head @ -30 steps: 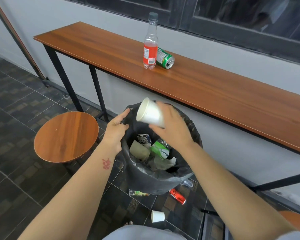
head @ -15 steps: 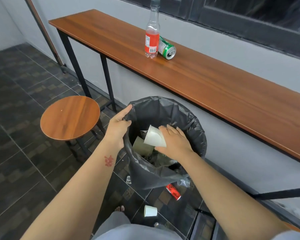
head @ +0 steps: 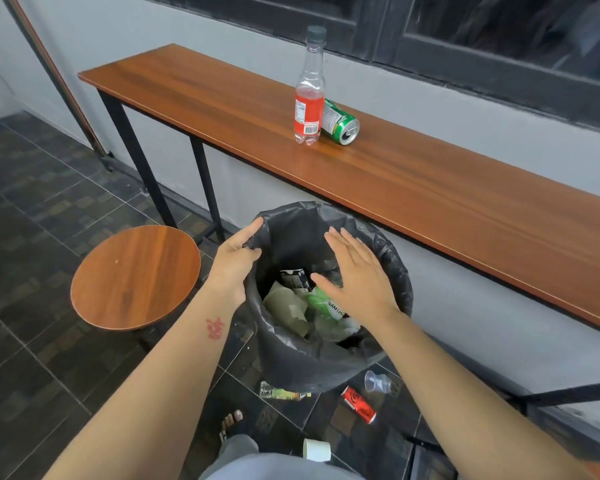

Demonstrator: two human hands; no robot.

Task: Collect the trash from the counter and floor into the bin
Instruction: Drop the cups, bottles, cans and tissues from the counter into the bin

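Note:
The bin [head: 326, 362] is lined with a black bag and stands below the counter [head: 430, 195]. My left hand [head: 236, 258] grips the bag's left rim. My right hand [head: 357, 275] hovers over the bin's mouth, fingers spread and holding nothing. Inside lie a green wrapper [head: 323, 303], crumpled paper and a dark packet. On the counter a plastic bottle [head: 309, 98] with red drink stands upright, and a green can [head: 340, 123] lies on its side right behind it. On the floor lie a red can [head: 358, 404], a clear plastic cup [head: 377, 382], a white paper cup [head: 316, 450] and a flattened clear bottle [head: 281, 393].
A round wooden stool [head: 136, 277] stands left of the bin. Black counter legs [head: 132, 154] rise behind it. The floor is dark tile. My foot [head: 232, 422] is just in front of the bin. A grey wall and a dark window frame run behind the counter.
My right hand lowered the white cup into the bin, let it go and now hangs open above the bin. The left hand kept its hold on the bag's rim.

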